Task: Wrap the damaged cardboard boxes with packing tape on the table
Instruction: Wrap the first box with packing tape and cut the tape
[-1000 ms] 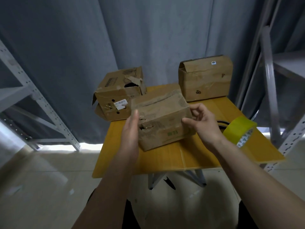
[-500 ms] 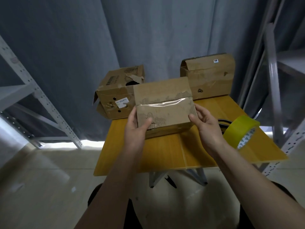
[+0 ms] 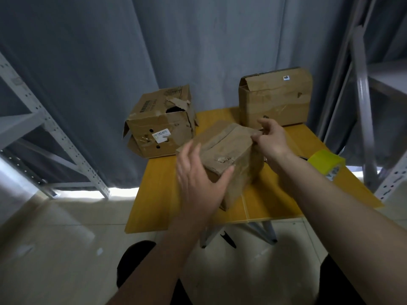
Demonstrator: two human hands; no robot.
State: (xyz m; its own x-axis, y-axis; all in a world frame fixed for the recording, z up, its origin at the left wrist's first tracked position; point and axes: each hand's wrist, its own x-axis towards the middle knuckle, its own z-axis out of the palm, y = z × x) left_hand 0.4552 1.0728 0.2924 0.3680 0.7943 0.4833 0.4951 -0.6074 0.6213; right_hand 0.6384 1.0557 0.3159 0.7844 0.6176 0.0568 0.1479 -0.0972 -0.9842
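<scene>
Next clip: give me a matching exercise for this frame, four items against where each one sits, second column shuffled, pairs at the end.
Column one:
1. torn box with white label
2. box with small sticker
3. yellow tape roll
4. small box

Column two:
A. around the right forearm
B. far right of the table
C. between the left hand and right hand, near the table's middle
D. far left of the table, hanging over its edge

Pairs: 1-D, 2-B, 3-A, 4-C
</scene>
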